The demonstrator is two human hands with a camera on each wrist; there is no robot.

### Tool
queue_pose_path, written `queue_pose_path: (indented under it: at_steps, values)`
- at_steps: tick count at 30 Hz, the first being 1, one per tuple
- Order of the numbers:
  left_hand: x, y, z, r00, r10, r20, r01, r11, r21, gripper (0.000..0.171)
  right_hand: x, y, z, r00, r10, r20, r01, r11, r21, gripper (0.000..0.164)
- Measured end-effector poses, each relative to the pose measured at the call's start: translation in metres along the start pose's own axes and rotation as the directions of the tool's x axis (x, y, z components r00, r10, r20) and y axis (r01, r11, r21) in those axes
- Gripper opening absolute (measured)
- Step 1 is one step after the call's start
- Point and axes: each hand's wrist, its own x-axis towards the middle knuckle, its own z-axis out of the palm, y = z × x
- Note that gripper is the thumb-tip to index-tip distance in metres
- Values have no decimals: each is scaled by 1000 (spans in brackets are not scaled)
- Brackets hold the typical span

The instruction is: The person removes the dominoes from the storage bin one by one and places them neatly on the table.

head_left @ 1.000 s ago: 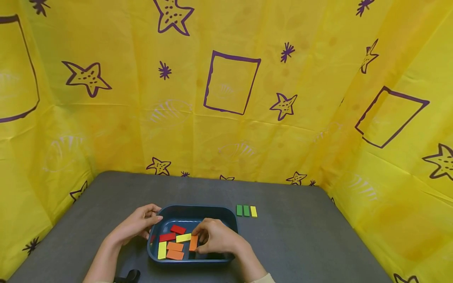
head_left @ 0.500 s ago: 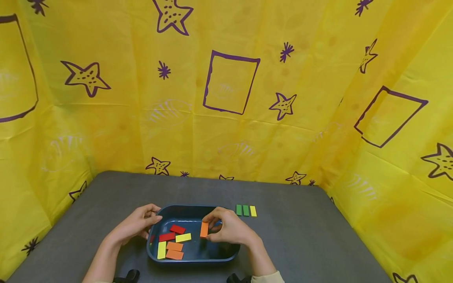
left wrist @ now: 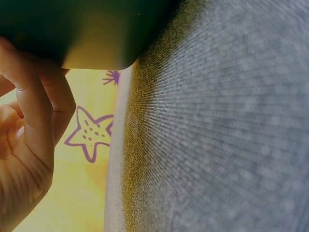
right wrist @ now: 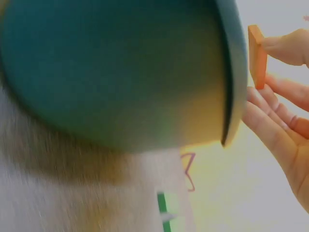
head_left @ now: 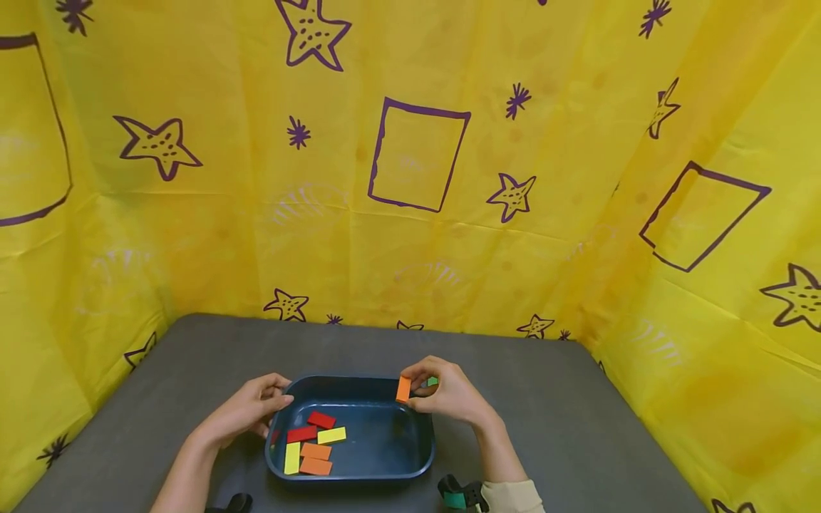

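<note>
In the head view, my right hand (head_left: 452, 392) pinches an orange domino-like block (head_left: 403, 390) above the right back corner of a dark blue plastic bin (head_left: 349, 479). The right wrist view has the same orange block (right wrist: 257, 57) between thumb and fingertips, just beyond the bin's rim. At the bin's left side, my left hand (head_left: 250, 407) grips the rim, thumb on top and fingers outside. Inside the bin's left half lie red blocks (head_left: 302, 433), yellow blocks (head_left: 331, 435) and orange blocks (head_left: 316, 467).
Behind the right hand a green block (head_left: 432, 381) peeks out on the dark grey table (head_left: 551, 427); other blocks there are hidden by the hand. A yellow patterned cloth (head_left: 423, 271) walls off the back and sides.
My right hand has lifted the orange block from among the others and carried it right and away from me, up to the bin's back right rim. The left hand has stayed in place.
</note>
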Motion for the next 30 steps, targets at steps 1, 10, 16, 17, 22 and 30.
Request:
queue_pose_path:
  at_steps: [1, 10, 16, 17, 22, 30]
  values:
    - [0, 0, 0, 1000, -1, -2, 1, 1000, 0, 46, 0, 2, -3, 1000, 0, -6, 0, 1000, -11, 38]
    - [-1, -2, -1, 1000, -1, -2, 1, 1000, 0, 46, -3, 26, -27, 998, 18, -55, -21, 999, -50, 38]
    - [-2, -1, -1, 1000, 6, 11, -6, 1000, -1, 46, -13, 47, -52, 994, 74, -81, -79, 995, -63, 38]
    - [-2, -1, -1, 1000, 9, 13, -10, 1000, 1, 46, -15, 51, -56, 993, 87, -82, -93, 994, -62, 38]
    - [-3, 1, 1, 1000, 8, 11, -9, 1000, 5, 45, -23, 67, -67, 986, 143, -91, -150, 986, -69, 38]
    - [-5, -1, 0, 1000, 15, 4, -15, 1000, 2, 46, -26, 90, -75, 970, 219, -106, -230, 967, -113, 38]
